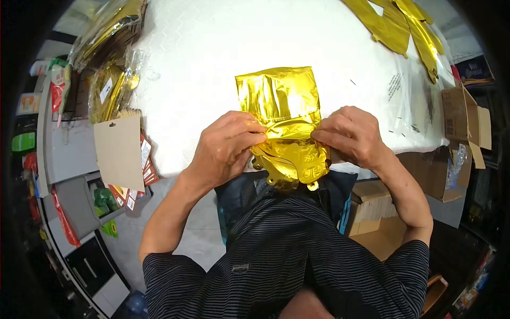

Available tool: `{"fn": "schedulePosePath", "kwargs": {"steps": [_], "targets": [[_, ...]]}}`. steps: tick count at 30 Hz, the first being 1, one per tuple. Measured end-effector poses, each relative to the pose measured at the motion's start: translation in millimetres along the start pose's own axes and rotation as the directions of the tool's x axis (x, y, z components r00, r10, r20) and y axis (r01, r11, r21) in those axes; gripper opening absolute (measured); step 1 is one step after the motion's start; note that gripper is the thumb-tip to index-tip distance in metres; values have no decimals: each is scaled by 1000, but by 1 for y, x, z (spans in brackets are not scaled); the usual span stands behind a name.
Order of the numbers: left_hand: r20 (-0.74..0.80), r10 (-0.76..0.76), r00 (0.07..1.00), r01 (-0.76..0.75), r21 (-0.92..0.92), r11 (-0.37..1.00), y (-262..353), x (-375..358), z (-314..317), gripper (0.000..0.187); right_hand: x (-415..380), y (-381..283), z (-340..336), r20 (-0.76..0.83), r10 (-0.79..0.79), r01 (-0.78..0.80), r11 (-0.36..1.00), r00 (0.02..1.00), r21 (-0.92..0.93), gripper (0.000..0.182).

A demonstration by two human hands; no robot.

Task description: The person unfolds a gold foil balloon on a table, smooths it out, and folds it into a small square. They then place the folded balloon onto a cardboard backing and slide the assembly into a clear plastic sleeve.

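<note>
both hands pinching folded gold foil at the near bench edge

the shiny gold foil balloon (289, 125), deflated and creased, is lying at the near edge of the white bench (212, 48). its upper part is lying flat as a rough rectangle on the bench top, wrinkled and catching the light, while its lower part is bunching into rounded folds and hanging just over the edge toward the person's striped dark shirt (287, 250). small round tabs are showing at the bottom of the hanging part.

the left hand (226, 146) is closing its grip on the left side of the foil, thumb and fingertips pinching a fold at the middle crease. the right hand (353, 135) is doing the same on the right side, fingers curled tight onto the foil's edge. both hands are resting on the bench edge with the foil between them.

beyond the foil the bench top is lying open and white toward its far side. more flat gold foil pieces (404, 26) are lying at the far right corner, well apart, with a clear plastic bag (411, 101) near the right edge. on the left edge, packaged gold items in clear wrap (111, 80) and a brown cardboard sheet (119, 151) are overhanging. brown cardboard boxes (459, 119) are standing off the right side, below the bench level.
</note>
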State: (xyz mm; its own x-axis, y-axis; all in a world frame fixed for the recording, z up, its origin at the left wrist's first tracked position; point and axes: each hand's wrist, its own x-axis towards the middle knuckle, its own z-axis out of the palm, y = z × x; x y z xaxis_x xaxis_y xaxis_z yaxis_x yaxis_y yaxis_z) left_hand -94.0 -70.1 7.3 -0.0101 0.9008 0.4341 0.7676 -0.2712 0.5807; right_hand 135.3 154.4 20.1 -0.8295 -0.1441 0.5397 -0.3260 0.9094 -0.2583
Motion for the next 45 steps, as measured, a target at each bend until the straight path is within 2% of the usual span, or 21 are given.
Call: {"fn": "schedulePosePath", "kwargs": {"steps": [4, 6, 7, 8, 10, 12, 13, 15, 17, 18, 20, 21, 23, 27, 29, 35, 38, 40, 42, 44, 45], "targets": [[9, -6, 1000, 6, 6, 1000, 1, 2, -2, 47, 2, 0, 0, 18, 104, -104, 994, 994, 40, 28], [15, -32, 999, 33, -30, 999, 2, 3, -4, 47, 1, 2, 3, 36, 228, -230, 965, 973, 124, 26], [16, -32, 999, 33, -30, 999, 3, 4, -5, 47, 2, 0, 3, 39, 296, -297, 935, 954, 195, 20], [10, -63, 998, 63, -29, 998, 5, 6, -7, 43, 3, -1, 2, 37, 295, -297, 935, 955, 195, 20], [5, -92, 996, 92, -28, 995, 8, 7, -6, 40, 9, -2, -2, 166, 447, -466, 879, 879, 102, 13], [-67, -414, 908, 400, -164, 902, 16, 7, 0, 34, 15, -1, -2, 174, 472, -494, 860, 864, 124, 11], [-126, -382, 915, 364, -145, 920, 13, 9, 4, 36, 17, -2, -1, 179, 522, -544, 832, 834, 108, 14], [-108, -418, 902, 407, -107, 907, 15, 14, -1, 43, 23, -3, -1, 183, 568, -589, 803, 803, 92, 20], [-93, -455, 885, 451, -67, 890, 14, 15, -1, 49, 32, -6, -3, 216, 692, -719, 691, 689, 80, 33], [-120, -495, 861, 484, -111, 868, 12, 15, 1, 55, 36, -7, -4, 215, 692, -718, 691, 689, 79, 33], [-145, -530, 835, 510, -155, 846, 12, 17, 3, 61, 44, -6, -7, 304, 794, -834, 552, 526, 4, 38], [-157, -532, 832, 510, -163, 845, 13, 18, 3, 65, 47, -4, -8, 301, 795, -834, 551, 526, 2, 38], [-167, -534, 829, 509, -171, 844, 15, 18, 4, 70, 53, 0, -9, 401, 822, -893, 449, 404, -20, 41], [-211, -528, 823, 507, -148, 849, 13, 17, 7, 73, 58, 5, -13, 435, 795, -869, 492, 422, -57, 41], [-236, -505, 830, 486, -139, 863, 14, 18, 7, 74, 61, 5, -14, 468, 798, -884, 461, 379, -72, 41], [-224, -511, 830, 502, -100, 859, 15, 21, 8, 67, 59, -1, -15, 461, 816, -916, 400, 348, -16, 39], [-208, -513, 833, 507, -82, 858, 14, 19, 10, 63, 58, -5, -16, 449, 813, -899, 435, 370, -45, 36], [-242, -433, 868, 437, -40, 899, 10, 18, 11, 62, 56, -6, -14, 440, 816, -896, 440, 376, -51, 35], [-232, -460, 857, 466, -32, 884, 13, 21, 9, 62, 51, -7, -11, 431, 818, -893, 447, 381, -57, 34], [-221, -485, 846, 492, -24, 870, 14, 22, 10, 62, 45, -9, -8, 311, 787, -826, 564, 533, -11, 32], [-225, -473, 852, 484, -8, 875, 13, 21, 10, 63, 44, -11, -7, 311, 787, -826, 563, 532, -12, 32]]}}
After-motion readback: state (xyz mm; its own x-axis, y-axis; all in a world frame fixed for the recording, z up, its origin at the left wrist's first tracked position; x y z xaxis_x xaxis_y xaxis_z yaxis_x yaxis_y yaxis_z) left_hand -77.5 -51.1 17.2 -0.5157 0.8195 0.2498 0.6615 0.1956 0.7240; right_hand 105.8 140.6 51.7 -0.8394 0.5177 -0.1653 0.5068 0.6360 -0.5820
